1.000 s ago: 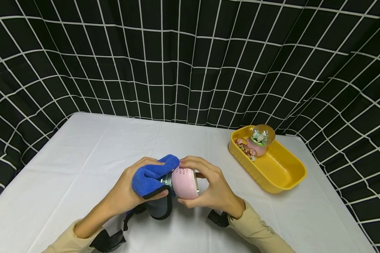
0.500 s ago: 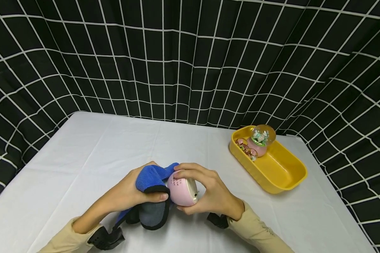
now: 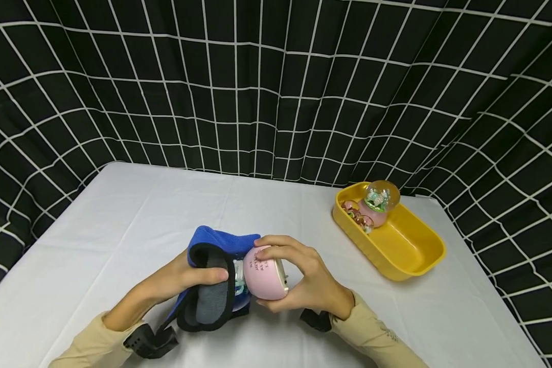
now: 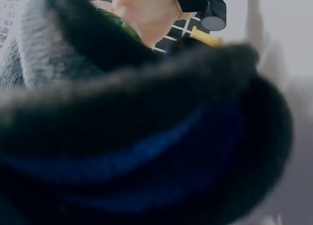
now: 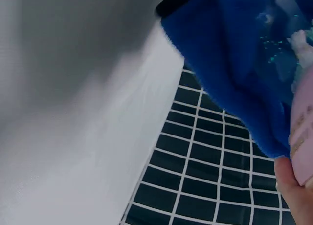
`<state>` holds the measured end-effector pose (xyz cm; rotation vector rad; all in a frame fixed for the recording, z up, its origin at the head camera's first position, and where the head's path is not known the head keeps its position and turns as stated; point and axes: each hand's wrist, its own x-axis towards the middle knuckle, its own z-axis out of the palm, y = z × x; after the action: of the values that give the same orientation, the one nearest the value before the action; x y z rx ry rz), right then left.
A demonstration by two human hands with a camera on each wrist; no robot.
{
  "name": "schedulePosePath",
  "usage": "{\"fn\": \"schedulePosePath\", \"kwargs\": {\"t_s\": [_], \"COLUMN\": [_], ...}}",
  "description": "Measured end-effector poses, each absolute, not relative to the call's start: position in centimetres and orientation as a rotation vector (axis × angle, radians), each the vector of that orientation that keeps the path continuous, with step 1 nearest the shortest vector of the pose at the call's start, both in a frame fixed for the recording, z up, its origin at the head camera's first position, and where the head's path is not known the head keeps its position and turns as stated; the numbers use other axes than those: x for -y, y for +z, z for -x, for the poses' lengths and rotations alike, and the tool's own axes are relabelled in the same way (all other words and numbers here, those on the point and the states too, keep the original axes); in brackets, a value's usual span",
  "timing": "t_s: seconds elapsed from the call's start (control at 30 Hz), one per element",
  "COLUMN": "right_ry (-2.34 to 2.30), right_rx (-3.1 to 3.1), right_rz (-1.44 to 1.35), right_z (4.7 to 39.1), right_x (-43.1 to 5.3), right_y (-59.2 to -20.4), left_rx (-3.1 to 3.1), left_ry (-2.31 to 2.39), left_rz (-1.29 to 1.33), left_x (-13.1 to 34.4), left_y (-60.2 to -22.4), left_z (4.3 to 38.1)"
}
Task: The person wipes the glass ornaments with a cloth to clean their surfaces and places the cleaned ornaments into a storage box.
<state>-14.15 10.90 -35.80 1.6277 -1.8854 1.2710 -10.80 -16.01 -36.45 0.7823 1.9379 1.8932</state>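
Observation:
A snow globe point(image 3: 265, 276) with a pink base lies on its side between the hands, its base facing right. My right hand point(image 3: 305, 271) grips that base, fingers over the top and thumb underneath. Wrapped over the glass is a cloth point(image 3: 223, 240), blue on one face and grey on the other with black edging. My left hand point(image 3: 188, 278) holds the cloth, its thumb on the grey side; its other fingers are hidden behind it. In the right wrist view the blue cloth point(image 5: 234, 63) lies against the clear globe, where glitter and a white figure show.
At the right of the white table point(image 3: 119, 230) stands a yellow tray point(image 3: 409, 250). Inside it are another snow globe point(image 3: 379, 199) with a pink base and several small globes point(image 3: 363, 222). A black grid-patterned curtain point(image 3: 257, 102) surrounds the back and sides.
The left hand has shifted the cloth around the globe, so its grey side now faces up and more glass shows. The right hand has tilted the base slightly and lowered it a little.

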Motion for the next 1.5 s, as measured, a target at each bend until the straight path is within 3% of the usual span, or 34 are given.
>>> {"fn": "schedulePosePath", "kwargs": {"t_s": [0.27, 0.77, 1.07, 1.3, 1.5], "right_ry": [1.39, 1.605, 1.914, 1.845, 1.627], "right_rx": [1.94, 2.196, 2.395, 2.383, 2.321], "right_rz": [-1.446, -1.17, -1.033, -0.99, -1.136], "right_z": [14.1, 13.8, 13.7, 13.7, 13.5], "right_x": [-11.0, -11.0, -11.3, -11.4, -11.3], "right_y": [-36.0, -35.7, -35.1, -35.0, -35.1], "left_rx": [-1.967, -2.492, -2.657, -2.684, -2.696], "left_ry": [1.943, 1.958, 1.995, 1.82, 1.713], "left_rz": [-1.049, -1.124, -1.402, -1.264, -1.091], "left_x": [15.3, 14.5, 14.1, 14.0, 13.8], "left_y": [-36.6, -36.6, -37.6, -37.1, -36.9], "left_z": [11.5, 10.2, 10.7, 10.2, 10.0]}}
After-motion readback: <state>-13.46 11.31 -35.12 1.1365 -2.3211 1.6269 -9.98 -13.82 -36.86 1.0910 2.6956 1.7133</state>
